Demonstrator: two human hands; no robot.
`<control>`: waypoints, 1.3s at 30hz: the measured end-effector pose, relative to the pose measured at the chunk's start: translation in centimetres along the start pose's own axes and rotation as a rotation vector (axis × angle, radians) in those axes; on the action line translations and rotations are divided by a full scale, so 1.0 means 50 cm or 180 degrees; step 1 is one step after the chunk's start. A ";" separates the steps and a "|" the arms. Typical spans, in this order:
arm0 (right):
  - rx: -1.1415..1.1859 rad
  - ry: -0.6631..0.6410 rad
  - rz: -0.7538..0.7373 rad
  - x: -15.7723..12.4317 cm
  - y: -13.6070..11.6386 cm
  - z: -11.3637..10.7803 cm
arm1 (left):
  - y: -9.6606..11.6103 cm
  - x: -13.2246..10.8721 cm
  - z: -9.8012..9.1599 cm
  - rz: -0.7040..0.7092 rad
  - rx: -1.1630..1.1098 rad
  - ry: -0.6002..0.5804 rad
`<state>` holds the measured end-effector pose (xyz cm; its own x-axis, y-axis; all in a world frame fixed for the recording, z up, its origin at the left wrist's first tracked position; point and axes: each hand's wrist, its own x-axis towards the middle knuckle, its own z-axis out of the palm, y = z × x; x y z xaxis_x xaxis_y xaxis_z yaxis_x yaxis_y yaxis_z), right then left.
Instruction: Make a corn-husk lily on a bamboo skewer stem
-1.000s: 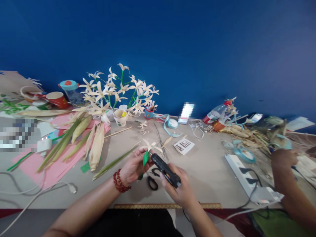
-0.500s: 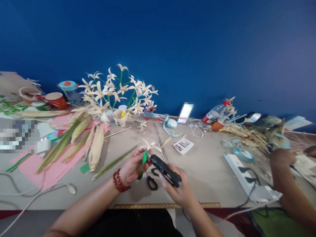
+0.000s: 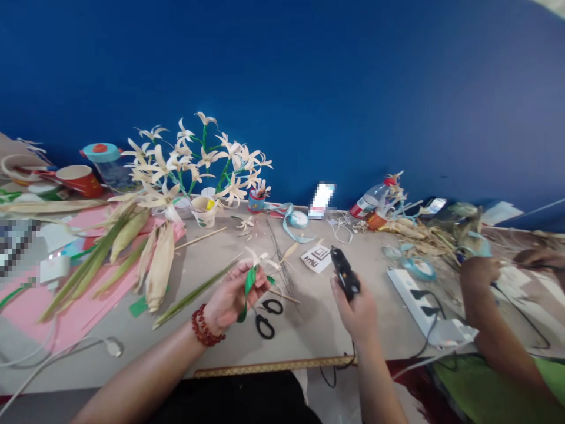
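Note:
Near the middle of the table my left hand (image 3: 233, 294), with a red bead bracelet at the wrist, pinches a pale husk flower (image 3: 261, 258) with a green strip (image 3: 249, 282) hanging from it. To its right my right hand (image 3: 358, 312) is wrapped round a black glue gun (image 3: 346, 273), which points up and away from me, apart from the flower. Black-handled scissors (image 3: 265, 325) lie just right of my left hand. Thin wires (image 3: 282, 265) and a printed white card (image 3: 316, 258) lie beyond the hands.
Husk flowers in a paper cup (image 3: 203, 213) stand at the back left. Corn husks (image 3: 160, 268) lie on pink paper (image 3: 83, 306). A white power strip (image 3: 410, 300) is on the right, near a co-worker's arm (image 3: 494, 330). A bottle (image 3: 371, 200) leans at the back.
My right hand has carried the glue gun away from the flower, to the right, and tilted it upward. My left hand keeps its hold. The view has shifted a little to the right.

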<state>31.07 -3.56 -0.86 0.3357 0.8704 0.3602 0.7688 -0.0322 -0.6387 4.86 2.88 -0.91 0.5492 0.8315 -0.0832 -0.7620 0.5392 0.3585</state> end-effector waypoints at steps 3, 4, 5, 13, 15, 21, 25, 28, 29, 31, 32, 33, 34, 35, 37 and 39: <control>-0.1378 -0.0397 0.0060 0.016 0.068 0.004 | 0.001 -0.002 0.003 -0.0017 0.0023 -0.0033; -0.1595 -0.0514 -0.0021 0.016 0.086 0.009 | 0.002 -0.002 0.005 -0.0021 0.0027 -0.0030; -0.1714 -0.0646 -0.0160 0.015 0.101 0.014 | 0.002 -0.003 0.006 -0.0026 0.0027 -0.0017; -0.1766 -0.0881 -0.0611 0.016 0.107 -0.001 | 0.000 0.000 -0.001 -0.0084 -0.0123 0.0008; -0.1358 -0.0581 -0.0703 0.014 0.064 -0.009 | -0.001 0.000 -0.003 -0.0114 -0.0185 0.0001; 0.1402 -0.0772 -0.0710 -0.041 -0.144 0.043 | -0.003 -0.005 0.006 -0.0020 -0.0146 -0.0039; 0.2257 -0.1003 -0.0420 -0.065 -0.227 0.109 | -0.002 -0.006 0.008 0.0262 0.0188 0.0054; 0.2395 -0.1022 -0.0258 -0.067 -0.243 0.144 | -0.001 -0.005 0.004 0.0435 0.0500 0.0174; 0.2438 -0.1036 -0.0219 -0.067 -0.243 0.152 | -0.001 -0.005 0.003 0.0472 0.0576 0.0182; 0.2537 -0.1028 -0.0121 -0.066 -0.242 0.165 | -0.003 -0.005 0.003 0.0534 0.0640 0.0166; 0.2570 -0.1007 -0.0059 -0.066 -0.241 0.169 | -0.004 -0.006 0.004 0.0552 0.0635 0.0153; 0.2592 -0.0994 0.0002 -0.065 -0.240 0.173 | -0.006 -0.006 0.005 0.0563 0.0620 0.0138; 0.2617 -0.0997 0.0062 -0.065 -0.238 0.176 | -0.007 -0.007 0.007 0.0574 0.0604 0.0126; 0.2658 -0.1026 0.0123 -0.064 -0.237 0.177 | -0.009 -0.008 0.008 0.0583 0.0599 0.0117; 0.2824 -0.1116 0.0252 -0.063 -0.236 0.179 | -0.011 -0.009 0.010 0.0568 0.0621 0.0123; 0.3039 -0.1151 0.0382 -0.062 -0.236 0.177 | -0.012 -0.010 0.008 0.0559 0.0627 0.0162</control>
<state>16.13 -1.52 -0.46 0.0763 0.9882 0.1330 -0.0654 0.1380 -0.9883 5.20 2.10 -0.70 0.3928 0.9183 -0.0488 -0.7599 0.3540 0.5451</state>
